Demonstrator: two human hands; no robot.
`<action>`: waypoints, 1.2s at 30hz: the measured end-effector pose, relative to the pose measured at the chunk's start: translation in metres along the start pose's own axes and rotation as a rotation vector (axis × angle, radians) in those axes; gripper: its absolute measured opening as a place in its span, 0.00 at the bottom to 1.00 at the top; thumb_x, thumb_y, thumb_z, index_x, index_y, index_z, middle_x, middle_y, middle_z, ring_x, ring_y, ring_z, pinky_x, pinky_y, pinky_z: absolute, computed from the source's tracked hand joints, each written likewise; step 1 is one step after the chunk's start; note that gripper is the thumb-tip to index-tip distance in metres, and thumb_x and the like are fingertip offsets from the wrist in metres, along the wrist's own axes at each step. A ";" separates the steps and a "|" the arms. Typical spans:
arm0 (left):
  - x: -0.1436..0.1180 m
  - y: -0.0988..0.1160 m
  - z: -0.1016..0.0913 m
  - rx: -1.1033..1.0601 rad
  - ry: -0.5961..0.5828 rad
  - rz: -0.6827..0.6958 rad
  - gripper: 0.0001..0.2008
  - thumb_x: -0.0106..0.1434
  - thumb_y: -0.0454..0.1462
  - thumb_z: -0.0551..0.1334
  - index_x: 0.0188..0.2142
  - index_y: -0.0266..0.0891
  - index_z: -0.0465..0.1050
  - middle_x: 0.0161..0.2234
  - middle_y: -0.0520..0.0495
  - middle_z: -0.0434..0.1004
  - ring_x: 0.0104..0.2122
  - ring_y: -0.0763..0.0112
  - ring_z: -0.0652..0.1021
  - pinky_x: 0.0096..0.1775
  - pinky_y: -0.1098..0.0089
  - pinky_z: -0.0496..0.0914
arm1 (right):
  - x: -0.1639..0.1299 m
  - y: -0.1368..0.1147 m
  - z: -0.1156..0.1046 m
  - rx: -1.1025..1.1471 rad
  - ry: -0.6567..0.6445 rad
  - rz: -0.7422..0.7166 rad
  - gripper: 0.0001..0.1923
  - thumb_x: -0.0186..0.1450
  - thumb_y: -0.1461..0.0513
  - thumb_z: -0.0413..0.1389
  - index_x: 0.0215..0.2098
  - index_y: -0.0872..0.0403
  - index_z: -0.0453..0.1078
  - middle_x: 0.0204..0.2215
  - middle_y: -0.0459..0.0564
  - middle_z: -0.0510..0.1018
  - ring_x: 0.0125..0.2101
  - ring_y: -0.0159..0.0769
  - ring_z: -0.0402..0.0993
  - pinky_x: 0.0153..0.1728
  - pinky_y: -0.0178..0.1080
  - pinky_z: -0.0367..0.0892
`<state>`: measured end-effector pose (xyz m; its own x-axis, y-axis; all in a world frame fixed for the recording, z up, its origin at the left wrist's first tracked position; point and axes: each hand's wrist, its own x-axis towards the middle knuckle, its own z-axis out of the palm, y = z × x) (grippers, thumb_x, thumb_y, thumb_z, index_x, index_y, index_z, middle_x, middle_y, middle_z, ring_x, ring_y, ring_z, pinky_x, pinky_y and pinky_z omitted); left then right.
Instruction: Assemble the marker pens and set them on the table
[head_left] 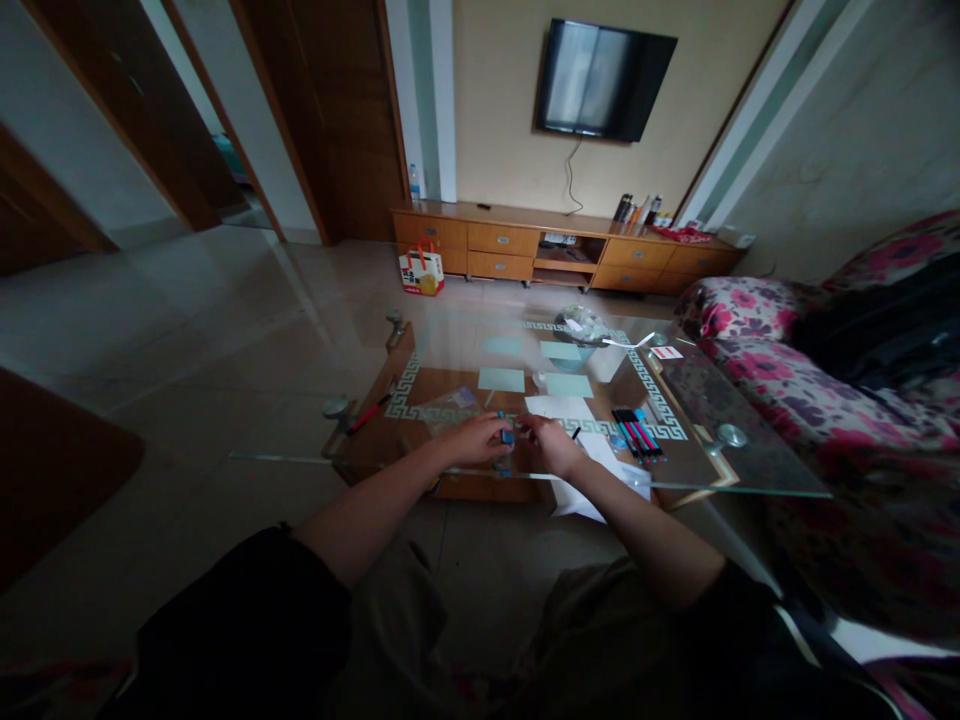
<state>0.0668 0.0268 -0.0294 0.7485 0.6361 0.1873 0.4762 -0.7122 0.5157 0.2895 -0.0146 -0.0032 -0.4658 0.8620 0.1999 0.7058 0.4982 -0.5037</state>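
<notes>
My left hand (474, 438) is closed around a small blue object (506, 437) above the front edge of the glass table. The object's kind is too small and dark to tell. Just to its right, my right hand (551, 446) has its fingers curled together, pointing toward the left hand. Whatever it may pinch is hidden. A short black stick (576, 433), perhaps a pen, shows beside the right hand. White paper (559, 407) lies behind that hand, and more white sheets are under the right wrist. A row of black, red and blue pens (636, 435) lies farther right.
Several pale green cards (501, 380) lie on the glass table (757, 470). A clear plastic bag (459, 400) and a red-and-black pen (371, 410) are at left. Behind stand a bowl (581, 325) and a white box (607, 363). A floral sofa (795, 380) borders the right.
</notes>
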 end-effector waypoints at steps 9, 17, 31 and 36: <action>0.004 0.016 0.007 0.107 -0.016 -0.014 0.14 0.68 0.44 0.57 0.47 0.41 0.73 0.42 0.43 0.69 0.39 0.64 0.73 0.44 0.65 0.68 | 0.002 0.006 0.011 -0.055 0.005 0.022 0.20 0.60 0.74 0.53 0.49 0.57 0.69 0.42 0.56 0.79 0.41 0.38 0.76 0.46 0.39 0.67; 0.001 0.012 0.005 0.094 0.003 -0.031 0.19 0.71 0.46 0.51 0.55 0.42 0.68 0.44 0.42 0.68 0.43 0.62 0.73 0.48 0.63 0.67 | 0.000 0.006 0.010 -0.077 0.007 0.018 0.24 0.59 0.75 0.54 0.53 0.57 0.66 0.43 0.57 0.77 0.42 0.39 0.75 0.47 0.39 0.67; -0.024 -0.016 0.005 0.369 0.204 -0.410 0.26 0.69 0.52 0.51 0.64 0.51 0.60 0.66 0.43 0.55 0.65 0.51 0.57 0.63 0.49 0.49 | -0.007 -0.002 0.000 -0.111 0.066 -0.003 0.17 0.65 0.70 0.53 0.52 0.58 0.68 0.45 0.57 0.73 0.42 0.39 0.74 0.48 0.39 0.67; -0.021 -0.012 0.005 0.338 0.259 -0.444 0.24 0.67 0.51 0.55 0.61 0.54 0.64 0.65 0.46 0.59 0.64 0.53 0.59 0.63 0.51 0.51 | -0.007 -0.013 -0.006 -0.127 0.063 -0.013 0.15 0.66 0.68 0.53 0.51 0.57 0.68 0.44 0.56 0.72 0.39 0.38 0.73 0.45 0.38 0.67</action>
<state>0.0471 0.0203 -0.0435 0.3292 0.9148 0.2339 0.8683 -0.3906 0.3057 0.2868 -0.0262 0.0066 -0.4440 0.8575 0.2599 0.7638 0.5139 -0.3906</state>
